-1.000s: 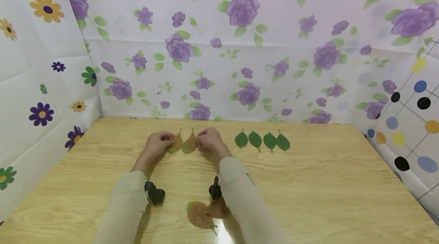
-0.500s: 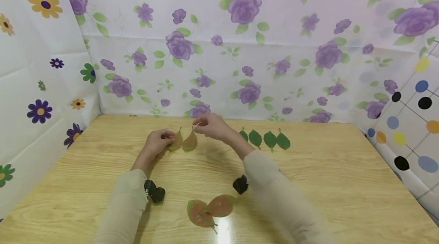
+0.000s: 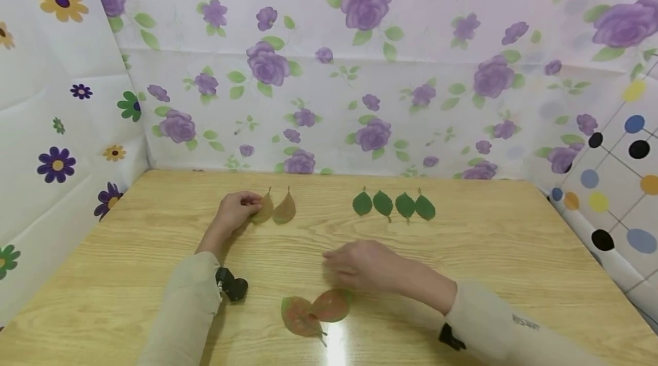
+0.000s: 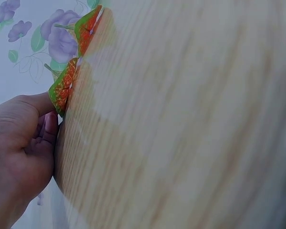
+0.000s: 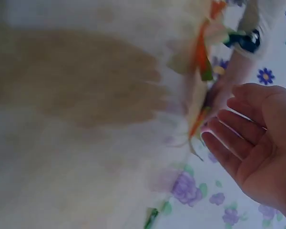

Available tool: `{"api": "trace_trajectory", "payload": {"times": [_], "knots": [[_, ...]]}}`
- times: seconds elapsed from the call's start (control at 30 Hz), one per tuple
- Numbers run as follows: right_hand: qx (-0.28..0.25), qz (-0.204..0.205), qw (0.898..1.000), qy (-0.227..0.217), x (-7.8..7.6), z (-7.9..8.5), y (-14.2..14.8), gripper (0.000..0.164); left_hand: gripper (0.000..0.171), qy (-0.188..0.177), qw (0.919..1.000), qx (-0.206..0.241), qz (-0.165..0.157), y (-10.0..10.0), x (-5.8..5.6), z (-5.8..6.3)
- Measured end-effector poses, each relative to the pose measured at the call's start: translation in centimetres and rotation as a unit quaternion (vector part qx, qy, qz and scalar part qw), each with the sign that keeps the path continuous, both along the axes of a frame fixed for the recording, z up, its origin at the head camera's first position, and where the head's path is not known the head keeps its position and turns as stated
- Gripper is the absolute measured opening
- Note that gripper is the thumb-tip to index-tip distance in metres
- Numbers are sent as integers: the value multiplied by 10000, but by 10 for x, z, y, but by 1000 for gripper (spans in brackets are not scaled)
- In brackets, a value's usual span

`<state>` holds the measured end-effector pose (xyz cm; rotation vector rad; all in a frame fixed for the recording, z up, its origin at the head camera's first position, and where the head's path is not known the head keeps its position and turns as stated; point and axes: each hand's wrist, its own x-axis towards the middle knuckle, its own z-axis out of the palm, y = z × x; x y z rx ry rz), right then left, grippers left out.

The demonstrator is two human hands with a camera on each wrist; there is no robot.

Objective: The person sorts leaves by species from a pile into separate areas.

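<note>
At the back left of the table, my left hand [image 3: 237,210] pinches the outer edge of a yellowish-brown leaf [image 3: 264,210]. In the left wrist view this leaf [image 4: 64,87] looks red-orange with a green rim, thumb and fingers at its edge. A similar leaf [image 3: 285,209] lies just to its right, stem pointing back. My right hand [image 3: 366,266] hovers over the middle of the table, holding nothing; in the right wrist view its fingers are extended and loosely bent. Near it, toward the front, two reddish-green leaves [image 3: 300,316] touch or overlap on the tabletop.
Several green serrated leaves [image 3: 405,205] lie in a row at the back right of the wooden table [image 3: 488,252]. Behind the table hangs a purple-flowered sheet [image 3: 329,97]. Patterned sheets also stand at the left [image 3: 87,126] and right sides.
My right hand has let go of the second yellowish leaf, risen past its stem, then come toward the front and right, above the reddish leaves. My left hand has stayed at its leaf.
</note>
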<state>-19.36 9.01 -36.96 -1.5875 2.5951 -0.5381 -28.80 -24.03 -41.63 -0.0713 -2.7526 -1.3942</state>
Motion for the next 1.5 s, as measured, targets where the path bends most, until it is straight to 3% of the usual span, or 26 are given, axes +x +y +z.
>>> {"api": "trace_trajectory", "payload": {"times": [0.1, 0.37, 0.6, 1.07, 1.27, 1.5], "knots": [[79, 292, 9981, 536, 14, -7, 14, 25, 23, -5, 10000, 37, 7, 1, -1, 0], [-10, 665, 9965, 498, 33, -18, 32, 28, 25, -14, 10000, -54, 68, 1, -2, -2], [-443, 865, 9906, 961, 33, -25, 28, 18, 26, 37, 9999, -139, 13, 1, -1, -2], [-240, 1005, 9794, 1735, 32, -32, 21, 16, 23, 227, 9995, -177, 110, 6, 1, -2], [-147, 862, 9790, 1844, 34, -32, 20, 12, 32, -117, 9981, 417, 447, 7, 6, -2], [-120, 629, 9831, 1717, 34, -35, 18, 6, 42, -552, 9843, 1458, 830, 6, 13, 3]]}}
